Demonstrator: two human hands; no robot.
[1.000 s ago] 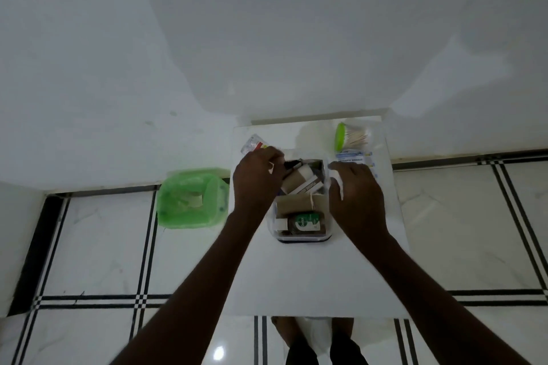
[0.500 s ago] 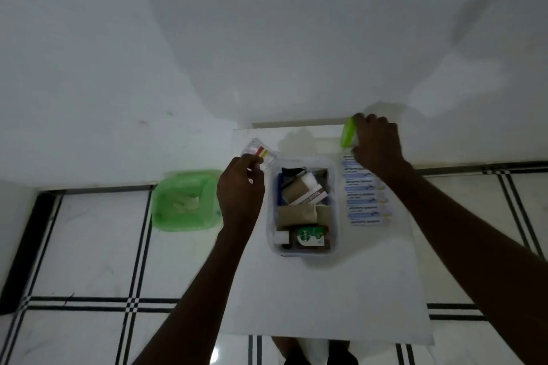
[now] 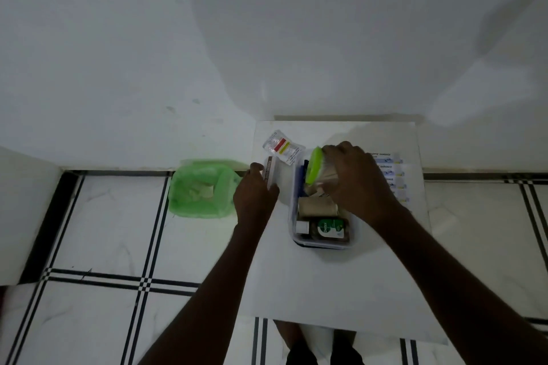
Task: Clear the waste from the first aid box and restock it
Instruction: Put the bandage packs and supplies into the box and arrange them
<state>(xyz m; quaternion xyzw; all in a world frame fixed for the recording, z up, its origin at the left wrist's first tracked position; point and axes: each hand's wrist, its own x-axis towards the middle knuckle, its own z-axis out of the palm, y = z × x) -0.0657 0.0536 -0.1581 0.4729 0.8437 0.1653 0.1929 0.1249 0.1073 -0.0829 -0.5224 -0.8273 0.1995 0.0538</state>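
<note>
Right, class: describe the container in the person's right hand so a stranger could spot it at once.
Find the white table and the clear box on it. The right hand holds the container tilted over the box's far end. Its bright green lid sets it apart.

White table [image 3: 341, 284] bears clear box [image 3: 354, 235], sachet [image 3: 283, 147], bandage strips [image 3: 391, 170].
</note>
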